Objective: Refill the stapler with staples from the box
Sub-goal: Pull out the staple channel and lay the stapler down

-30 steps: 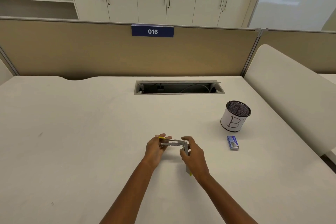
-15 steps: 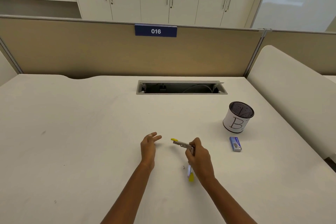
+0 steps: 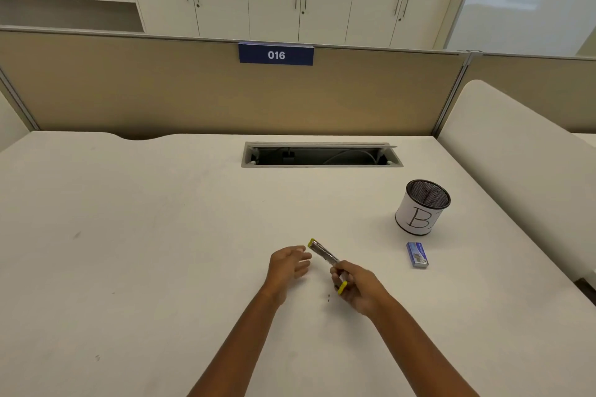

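White laminate covers the bench (image 3: 129, 235), on which everything is kept within reach. Toward its right side a mesh cup (image 3: 419, 216) marked B is stood upright, and all else is placed from it. Left of the cup and nearer the person, the right grip (image 3: 358, 287) is curled round the lower end of the stapler (image 3: 324, 255), so that the tool is lifted off the bench and its magazine presented. Further left of the cup, the left grip (image 3: 287, 264) is held open and empty, fingers relaxed, just beside the stapler's far tip. It is judged to be kept free for fetching staples. The stapler is swung open, its metal rail angled away from the cup; whether it is loaded cannot be told. Just in front of the cup the blue box (image 3: 417, 255) is laid flat, apparently closed and untouched. Two dark specks (image 3: 328, 298) are seen left of the cup on the bench; what they are cannot be told.
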